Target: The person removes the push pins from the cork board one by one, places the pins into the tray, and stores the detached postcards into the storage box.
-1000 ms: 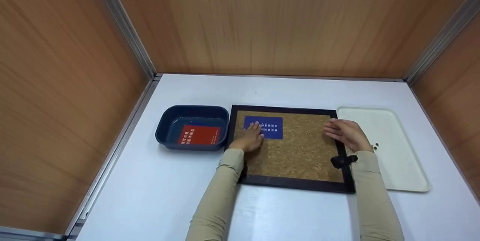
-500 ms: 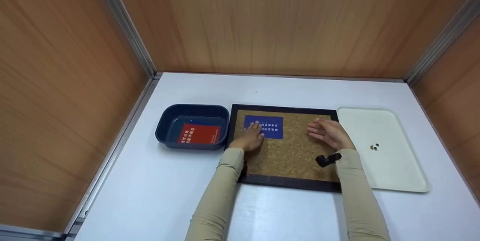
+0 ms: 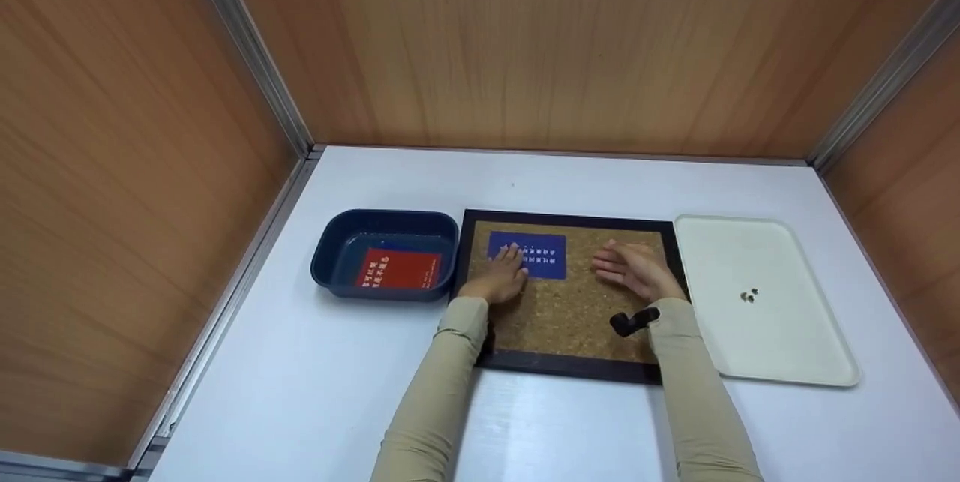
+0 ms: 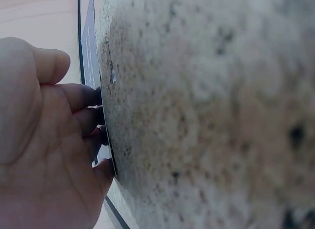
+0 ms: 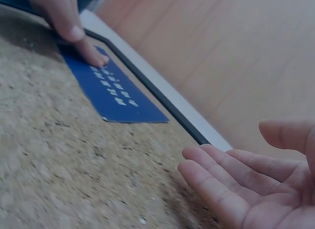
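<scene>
A blue card [image 3: 551, 257] with white characters lies flat near the far left corner of a dark-framed cork board [image 3: 585, 317]. My left hand [image 3: 496, 278] rests on the card's left part, its fingertips pressing it to the cork. In the left wrist view the fingers [image 4: 88, 120] reach over the card's edge. My right hand [image 3: 636, 270] hovers over the board to the right of the card. Its palm shows in the right wrist view, the thumb [image 5: 288, 135] apart from loosely extended fingers [image 5: 221, 189], and nothing is visible in it.
Left of the board stands a dark blue bin [image 3: 330, 283] with a red card [image 3: 401, 269] inside. A pale tray [image 3: 795, 339] on the right bears several small brassy pieces [image 3: 749, 294]. Wood-grain panels [image 3: 555, 47] enclose the white table [image 3: 300, 392].
My right hand has moved left from the board's right edge, beside the tray, to over the cork near the blue card. The left hand has stayed on the card.
</scene>
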A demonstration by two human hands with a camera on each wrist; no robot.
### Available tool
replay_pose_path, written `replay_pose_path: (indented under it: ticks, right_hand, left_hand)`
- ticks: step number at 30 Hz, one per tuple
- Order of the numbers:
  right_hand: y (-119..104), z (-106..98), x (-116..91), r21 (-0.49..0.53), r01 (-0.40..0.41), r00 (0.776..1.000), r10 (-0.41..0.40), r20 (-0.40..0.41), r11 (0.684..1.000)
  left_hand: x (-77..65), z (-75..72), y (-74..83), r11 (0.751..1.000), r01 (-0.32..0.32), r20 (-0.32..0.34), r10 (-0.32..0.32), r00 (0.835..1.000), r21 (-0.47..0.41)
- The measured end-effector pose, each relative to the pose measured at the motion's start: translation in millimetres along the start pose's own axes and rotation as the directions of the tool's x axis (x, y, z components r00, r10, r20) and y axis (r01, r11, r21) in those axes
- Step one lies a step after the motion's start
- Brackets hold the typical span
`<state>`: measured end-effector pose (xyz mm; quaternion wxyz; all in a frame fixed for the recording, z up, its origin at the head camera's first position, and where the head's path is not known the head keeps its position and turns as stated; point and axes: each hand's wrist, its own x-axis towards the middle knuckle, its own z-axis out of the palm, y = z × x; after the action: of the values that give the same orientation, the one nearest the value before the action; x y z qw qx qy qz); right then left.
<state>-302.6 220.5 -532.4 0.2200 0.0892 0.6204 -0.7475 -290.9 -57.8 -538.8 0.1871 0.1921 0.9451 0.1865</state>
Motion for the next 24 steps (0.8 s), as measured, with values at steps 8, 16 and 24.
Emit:
replay_pose_path:
  ticks: [8,16,24]
  right_hand:
    - [9.3,12.3,5.9,0.047,-0.008,1.000,0.007,0.010,0.999]
    - [15.2,19.4,11.1,0.052,-0.009,1.000,0.007,0.030,0.999]
    - [17.8,28.7,13.7,0.060,0.007,1.000,-0.007,0.008,0.998]
  left_hand:
    - [0.4,-0.1,-0.7,1.000,0.015,0.006,-0.015,1.000,-0.018]
    - [1.2,-0.3,-1.6,1.000,0.010,0.004,-0.010,1.000,-0.006]
    - [1.1,0.1,-1.8,1.000,0.018,0.005,-0.018,1.000,-0.012]
